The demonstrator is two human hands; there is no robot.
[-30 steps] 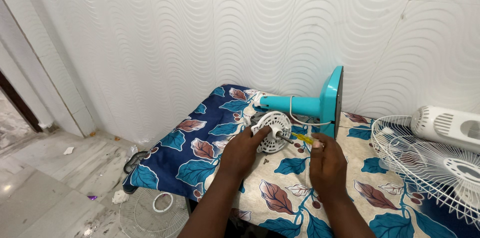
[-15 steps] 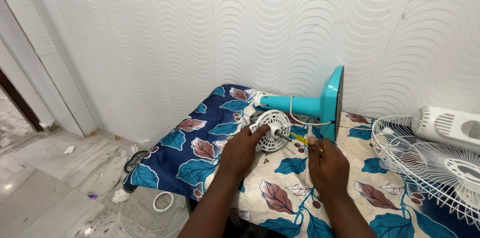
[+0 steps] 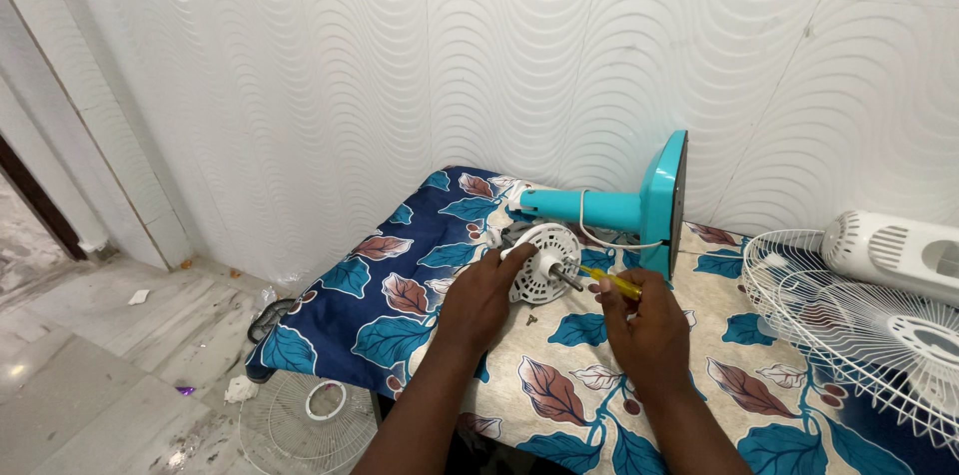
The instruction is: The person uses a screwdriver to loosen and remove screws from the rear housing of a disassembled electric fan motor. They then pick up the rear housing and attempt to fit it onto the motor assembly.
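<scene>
My left hand grips the rim of a round white fan motor, which lies on its side with its metal shaft toward the right. In my right hand is a yellow-handled screwdriver, its tip close to the motor's shaft. Behind the motor a turquoise fan stand lies on its side with its base upright, and a white cord loops off it. A small dark screw rests on the cloth below the motor.
A leaf-patterned blue and cream cloth covers the table against a white wavy-tiled wall. White wire fan grilles and a white motor housing lie at the right. Another grille lies on the floor at lower left.
My right hand with the screwdriver has shifted slightly near the motor shaft. My left hand keeps its hold on the motor.
</scene>
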